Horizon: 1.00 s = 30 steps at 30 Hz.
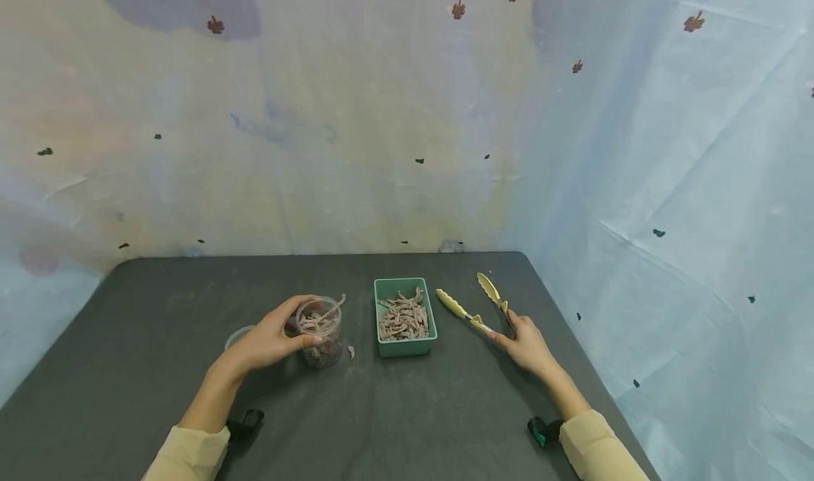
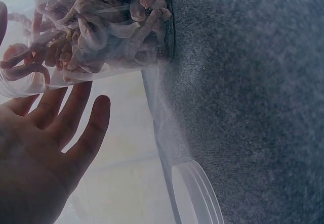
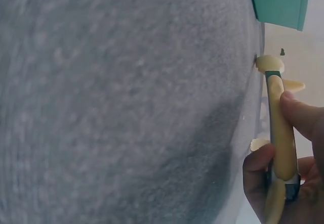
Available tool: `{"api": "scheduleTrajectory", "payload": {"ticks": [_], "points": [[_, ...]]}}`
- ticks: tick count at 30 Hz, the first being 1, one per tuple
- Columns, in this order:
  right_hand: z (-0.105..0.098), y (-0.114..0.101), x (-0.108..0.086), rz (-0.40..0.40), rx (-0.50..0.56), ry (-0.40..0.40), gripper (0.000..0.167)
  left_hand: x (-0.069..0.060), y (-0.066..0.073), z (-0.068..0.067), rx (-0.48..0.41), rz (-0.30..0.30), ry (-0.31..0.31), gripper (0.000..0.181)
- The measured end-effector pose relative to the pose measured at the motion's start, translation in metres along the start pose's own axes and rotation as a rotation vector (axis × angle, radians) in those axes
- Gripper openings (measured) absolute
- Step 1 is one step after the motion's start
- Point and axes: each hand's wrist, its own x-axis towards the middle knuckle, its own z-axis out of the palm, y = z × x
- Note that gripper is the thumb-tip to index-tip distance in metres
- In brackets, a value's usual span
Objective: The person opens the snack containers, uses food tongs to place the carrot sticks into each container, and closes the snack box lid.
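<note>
My left hand [image 1: 273, 340] holds a clear plastic jar [image 1: 326, 350] near its rim, thumb on the near side and fingers behind. Brownish curled strips [image 2: 101, 27] fill much of the jar, and one strip sticks out over its rim. In my right hand [image 1: 524, 343] is a pair of tongs [image 1: 473, 318] with yellow tips, the two arms spread apart and nothing between them. Between jar and tongs stands a green rectangular tray [image 1: 384, 350] containing a heap of similar strips [image 1: 405, 316].
One loose strip [image 1: 352, 352] lies on the dark table [image 1: 381, 424] beside the jar. A clear round lid [image 2: 195, 196] rests behind the left hand, partly hidden in the head view. A patterned sheet [image 1: 356, 114] hangs behind the table and along its right side.
</note>
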Motion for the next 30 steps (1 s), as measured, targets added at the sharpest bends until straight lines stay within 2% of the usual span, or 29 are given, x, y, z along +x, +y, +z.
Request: {"api": "scheduleTrajectory", "payload": {"ticks": [9, 16, 21, 25, 30], "points": [[0.005, 0.003, -0.006, 0.035, -0.008, -0.014, 0.079, -0.002, 0.0, 0.003, -0.021, -0.027, -0.014, 0.075], [0.003, 0.0, -0.006, 0.005, -0.076, -0.026, 0.076, -0.001, -0.001, 0.002, -0.007, -0.025, -0.005, 0.076], [-0.002, -0.005, -0.005, 0.011, -0.053, -0.026, 0.079, -0.001, -0.001, 0.0, 0.006, -0.027, 0.003, 0.076], [-0.009, -0.02, -0.006, 0.008, 0.023, 0.048, 0.082, -0.001, 0.0, -0.002, 0.043, -0.031, 0.011, 0.08], [-0.016, -0.056, -0.011, -0.081, 0.181, 0.207, 0.078, -0.001, 0.002, -0.004, 0.086, -0.033, 0.012, 0.094]]}}
